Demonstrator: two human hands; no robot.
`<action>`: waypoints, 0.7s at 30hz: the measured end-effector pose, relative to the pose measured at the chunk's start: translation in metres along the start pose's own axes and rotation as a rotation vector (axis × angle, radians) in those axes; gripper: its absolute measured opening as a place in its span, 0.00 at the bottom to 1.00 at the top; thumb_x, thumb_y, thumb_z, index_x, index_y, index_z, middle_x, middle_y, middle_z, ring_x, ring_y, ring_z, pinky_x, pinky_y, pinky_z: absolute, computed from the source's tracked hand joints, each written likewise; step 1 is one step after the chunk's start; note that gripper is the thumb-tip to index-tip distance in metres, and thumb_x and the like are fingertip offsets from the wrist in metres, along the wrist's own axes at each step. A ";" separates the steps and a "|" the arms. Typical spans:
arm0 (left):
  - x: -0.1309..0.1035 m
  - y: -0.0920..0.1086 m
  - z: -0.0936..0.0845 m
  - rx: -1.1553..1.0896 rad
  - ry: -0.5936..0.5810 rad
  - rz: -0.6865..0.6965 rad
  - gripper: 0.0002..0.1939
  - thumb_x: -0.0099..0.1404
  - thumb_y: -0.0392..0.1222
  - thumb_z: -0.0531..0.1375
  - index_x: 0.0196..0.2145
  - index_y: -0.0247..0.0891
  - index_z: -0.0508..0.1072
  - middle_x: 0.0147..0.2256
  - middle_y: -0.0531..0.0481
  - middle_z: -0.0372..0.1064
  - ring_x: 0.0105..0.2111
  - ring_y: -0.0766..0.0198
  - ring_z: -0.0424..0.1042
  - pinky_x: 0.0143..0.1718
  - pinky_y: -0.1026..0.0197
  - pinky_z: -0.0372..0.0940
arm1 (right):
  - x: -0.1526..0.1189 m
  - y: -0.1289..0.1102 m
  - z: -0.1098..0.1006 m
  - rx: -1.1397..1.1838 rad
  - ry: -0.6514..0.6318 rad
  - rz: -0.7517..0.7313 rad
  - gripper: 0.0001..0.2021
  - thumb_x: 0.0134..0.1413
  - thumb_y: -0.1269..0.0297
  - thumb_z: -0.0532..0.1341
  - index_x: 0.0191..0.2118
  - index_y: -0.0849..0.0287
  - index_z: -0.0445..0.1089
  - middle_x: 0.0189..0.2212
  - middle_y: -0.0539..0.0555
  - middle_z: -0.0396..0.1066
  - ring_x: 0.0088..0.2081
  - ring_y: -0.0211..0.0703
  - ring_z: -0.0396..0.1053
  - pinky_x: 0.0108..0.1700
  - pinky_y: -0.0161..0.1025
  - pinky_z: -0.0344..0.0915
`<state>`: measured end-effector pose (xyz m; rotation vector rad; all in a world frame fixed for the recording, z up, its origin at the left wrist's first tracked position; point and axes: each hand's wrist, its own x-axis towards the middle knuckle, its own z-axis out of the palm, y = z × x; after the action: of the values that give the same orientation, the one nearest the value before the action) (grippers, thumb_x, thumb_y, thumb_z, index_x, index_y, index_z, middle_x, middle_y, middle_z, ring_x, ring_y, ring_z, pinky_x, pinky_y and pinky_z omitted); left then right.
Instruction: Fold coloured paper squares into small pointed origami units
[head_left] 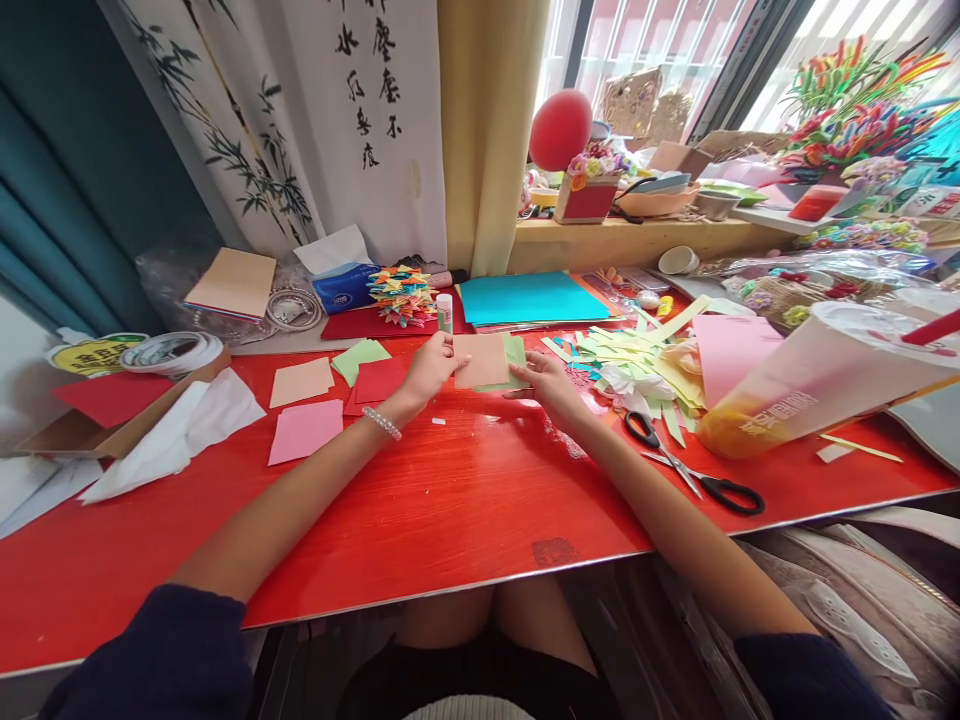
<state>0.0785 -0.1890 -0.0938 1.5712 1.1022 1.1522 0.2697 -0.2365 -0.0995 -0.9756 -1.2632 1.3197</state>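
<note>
My left hand [433, 372] pinches the left side of a peach paper square [481, 360] above the red table. Behind that square, green paper [516, 353] sticks out at the right, and my right hand [549, 385] grips its edge between thumb and fingers. A glue stick [445, 313] stands upright just beyond my left hand. To the left lie small stacks of cut squares: peach [301, 381], green [361, 360], red [379, 384] and pink [306, 432]. A tiny white scrap [439, 421] rests on the table nearer me.
Black-handled scissors [694, 470] lie to the right, beside a tilted drink cup [810, 385]. Paper strips [637, 350] are heaped behind them. Blue sheets [534, 298] and a folded-paper ball [403, 296] sit at the back; a cardboard box [142, 425] stands left.
</note>
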 end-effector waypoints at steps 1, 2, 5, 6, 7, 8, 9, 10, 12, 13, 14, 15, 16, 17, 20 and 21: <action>0.000 0.001 -0.001 0.008 0.004 -0.005 0.11 0.54 0.40 0.63 0.34 0.36 0.66 0.32 0.48 0.71 0.33 0.61 0.71 0.34 0.60 0.65 | 0.000 0.001 0.000 0.006 0.009 0.001 0.13 0.51 0.61 0.64 0.43 0.59 0.70 0.41 0.56 0.73 0.39 0.46 0.73 0.37 0.45 0.76; -0.001 0.002 -0.003 0.022 0.009 -0.007 0.11 0.54 0.42 0.63 0.32 0.36 0.66 0.31 0.48 0.70 0.32 0.61 0.71 0.33 0.61 0.64 | 0.001 0.001 -0.001 0.008 0.016 0.001 0.13 0.51 0.61 0.64 0.42 0.59 0.70 0.41 0.56 0.73 0.39 0.46 0.73 0.38 0.45 0.76; -0.002 0.007 -0.007 0.074 0.020 -0.001 0.13 0.52 0.44 0.66 0.24 0.36 0.66 0.26 0.51 0.68 0.28 0.64 0.68 0.30 0.62 0.62 | 0.002 0.003 -0.001 0.003 0.021 0.003 0.12 0.51 0.60 0.64 0.41 0.59 0.70 0.40 0.56 0.73 0.40 0.46 0.73 0.38 0.45 0.76; -0.002 0.008 -0.008 0.084 0.018 0.000 0.13 0.51 0.45 0.66 0.23 0.36 0.66 0.25 0.51 0.67 0.27 0.64 0.67 0.30 0.62 0.61 | 0.002 0.003 -0.001 0.004 0.015 0.004 0.12 0.51 0.60 0.64 0.41 0.58 0.70 0.40 0.56 0.73 0.40 0.47 0.73 0.38 0.45 0.76; -0.002 0.009 -0.009 0.087 0.013 0.000 0.14 0.50 0.45 0.66 0.22 0.36 0.66 0.25 0.51 0.67 0.27 0.64 0.67 0.30 0.62 0.62 | 0.002 0.004 -0.001 0.008 0.004 0.004 0.12 0.50 0.59 0.65 0.40 0.58 0.70 0.40 0.56 0.73 0.41 0.47 0.73 0.38 0.45 0.76; -0.002 0.009 -0.009 0.084 0.009 -0.001 0.13 0.50 0.45 0.66 0.23 0.35 0.67 0.26 0.51 0.68 0.28 0.63 0.67 0.31 0.62 0.62 | 0.002 0.004 -0.001 0.011 -0.009 0.003 0.13 0.50 0.58 0.65 0.40 0.58 0.70 0.40 0.56 0.74 0.42 0.48 0.73 0.38 0.45 0.76; -0.002 0.009 -0.009 0.078 0.007 -0.004 0.13 0.51 0.45 0.66 0.24 0.35 0.68 0.27 0.50 0.69 0.29 0.63 0.68 0.32 0.62 0.63 | 0.001 0.004 -0.001 0.012 -0.018 0.005 0.13 0.50 0.57 0.65 0.39 0.58 0.70 0.39 0.56 0.74 0.42 0.48 0.73 0.38 0.45 0.76; -0.001 0.008 -0.009 0.074 0.009 -0.007 0.12 0.51 0.45 0.66 0.26 0.35 0.68 0.28 0.49 0.70 0.30 0.62 0.69 0.33 0.61 0.64 | 0.001 0.003 0.000 0.009 -0.023 0.010 0.13 0.50 0.56 0.65 0.39 0.58 0.70 0.39 0.56 0.74 0.42 0.49 0.73 0.38 0.45 0.76; 0.000 0.006 -0.008 0.075 0.028 -0.019 0.12 0.51 0.43 0.66 0.30 0.35 0.69 0.29 0.49 0.71 0.32 0.60 0.71 0.34 0.60 0.65 | 0.000 0.002 0.001 0.005 -0.011 0.029 0.14 0.50 0.54 0.65 0.38 0.58 0.70 0.37 0.56 0.74 0.42 0.50 0.73 0.37 0.45 0.76; 0.001 0.004 -0.008 0.079 0.043 -0.026 0.13 0.51 0.42 0.66 0.31 0.36 0.68 0.29 0.49 0.72 0.32 0.60 0.72 0.35 0.59 0.65 | 0.000 0.001 0.001 0.010 0.001 0.042 0.15 0.50 0.53 0.64 0.38 0.57 0.69 0.37 0.56 0.74 0.42 0.50 0.74 0.37 0.44 0.76; 0.001 0.003 -0.008 0.085 0.057 -0.035 0.13 0.51 0.41 0.66 0.33 0.36 0.68 0.29 0.49 0.72 0.33 0.59 0.72 0.35 0.59 0.66 | -0.001 0.000 0.002 0.021 0.012 0.057 0.15 0.50 0.52 0.64 0.38 0.57 0.69 0.36 0.56 0.74 0.41 0.51 0.74 0.36 0.44 0.76; 0.001 0.001 -0.008 0.092 0.071 -0.046 0.14 0.51 0.40 0.66 0.34 0.37 0.68 0.29 0.49 0.72 0.32 0.59 0.72 0.36 0.59 0.66 | -0.001 -0.001 0.002 0.033 0.023 0.071 0.15 0.51 0.51 0.63 0.38 0.57 0.69 0.36 0.57 0.74 0.40 0.51 0.74 0.36 0.44 0.76; 0.001 0.000 -0.007 0.098 0.082 -0.057 0.14 0.51 0.39 0.66 0.35 0.37 0.67 0.29 0.49 0.73 0.32 0.59 0.73 0.36 0.58 0.66 | -0.001 -0.001 0.002 0.045 0.033 0.083 0.16 0.52 0.50 0.62 0.39 0.58 0.69 0.37 0.57 0.74 0.39 0.50 0.75 0.36 0.44 0.76; 0.001 -0.001 -0.007 0.104 0.089 -0.069 0.14 0.51 0.38 0.66 0.35 0.37 0.67 0.29 0.49 0.73 0.31 0.59 0.73 0.36 0.58 0.66 | -0.001 -0.002 0.003 0.053 0.040 0.091 0.15 0.53 0.51 0.62 0.39 0.58 0.68 0.37 0.57 0.74 0.38 0.50 0.75 0.37 0.45 0.76; 0.001 -0.001 -0.006 0.122 0.091 -0.106 0.12 0.54 0.37 0.64 0.36 0.36 0.67 0.29 0.47 0.73 0.28 0.59 0.73 0.32 0.57 0.67 | 0.000 -0.001 0.001 0.044 0.050 0.088 0.13 0.51 0.58 0.64 0.40 0.58 0.68 0.39 0.57 0.73 0.36 0.48 0.75 0.39 0.46 0.75; 0.001 -0.001 -0.006 0.131 0.090 -0.114 0.11 0.55 0.37 0.63 0.36 0.36 0.68 0.29 0.47 0.73 0.27 0.59 0.73 0.31 0.57 0.67 | 0.000 0.000 0.001 0.035 0.050 0.080 0.12 0.49 0.61 0.65 0.40 0.59 0.68 0.40 0.57 0.74 0.35 0.48 0.75 0.39 0.46 0.75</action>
<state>0.0722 -0.1868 -0.0936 1.5462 1.3329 1.1019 0.2689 -0.2365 -0.0999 -1.0368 -1.1702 1.3664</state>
